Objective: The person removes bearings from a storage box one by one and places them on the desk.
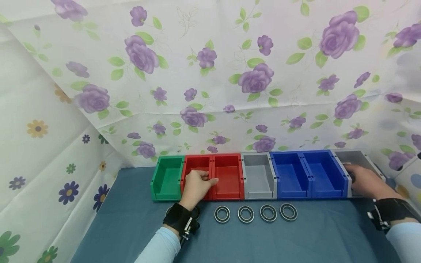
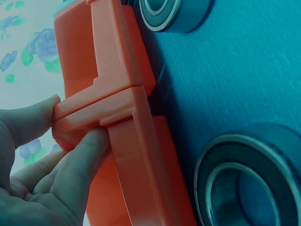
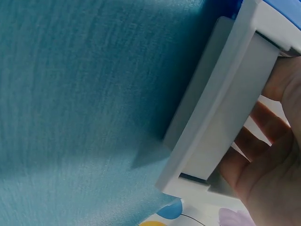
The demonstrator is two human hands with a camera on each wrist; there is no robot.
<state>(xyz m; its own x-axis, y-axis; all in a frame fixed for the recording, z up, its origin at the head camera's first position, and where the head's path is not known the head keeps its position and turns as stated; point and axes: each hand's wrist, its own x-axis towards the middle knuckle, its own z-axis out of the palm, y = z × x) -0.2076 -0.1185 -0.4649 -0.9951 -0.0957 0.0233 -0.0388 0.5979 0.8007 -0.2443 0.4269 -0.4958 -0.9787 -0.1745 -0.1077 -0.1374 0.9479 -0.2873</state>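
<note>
In the head view, my left hand is at the wall between two red bins, the left red bin and the right red bin. The left wrist view shows its thumb and fingers pinching the top of the adjoining red walls from both sides. My right hand reaches into the grey bin at the far right. A dark round bearing shows at its fingertips, mostly covered by the hand. From the right wrist, spread fingers appear behind the grey bin's front lip.
A row of bearings lies before the bins, including one bearing and another bearing; two are partly behind the left wrist. A green bin, a middle grey bin and blue bins complete the row on blue cloth.
</note>
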